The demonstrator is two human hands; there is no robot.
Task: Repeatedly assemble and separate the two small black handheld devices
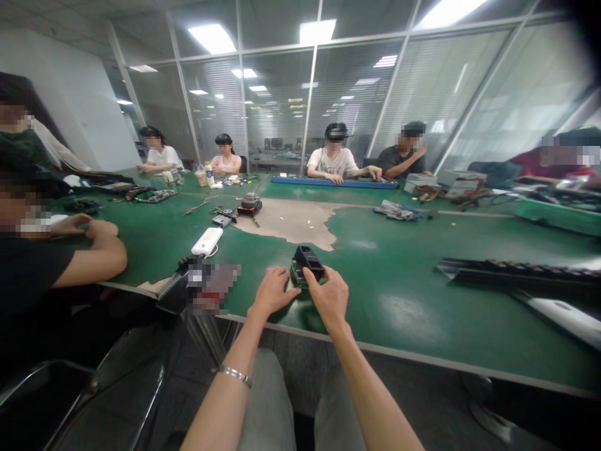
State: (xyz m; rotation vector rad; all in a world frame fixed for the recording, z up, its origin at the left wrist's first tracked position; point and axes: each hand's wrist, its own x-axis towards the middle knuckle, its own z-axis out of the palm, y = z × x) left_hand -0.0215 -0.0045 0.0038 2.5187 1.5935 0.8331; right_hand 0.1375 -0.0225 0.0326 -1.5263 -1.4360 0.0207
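A black plastic housing (307, 258) with rectangular openings is in my right hand (332, 293), whose thumb presses along its near side while the fingers wrap round the right. Under and left of the housing a green circuit board (295, 274) shows; whether the two are joined I cannot tell. My left hand (272, 290) rests on the table just left of the board, thumb stretched out toward its near edge and fingers apart from the thumb. It appears to hold nothing; contact between the thumb and the board is unclear.
A white power bank (207, 241) with a cable lies ahead to the left. Beyond are a bare brown patch (300, 222), a round motor-like part (250, 202) and grey gloves (397, 210). Long black strips (516, 274) lie right. Several people sit around the green table (375, 269).
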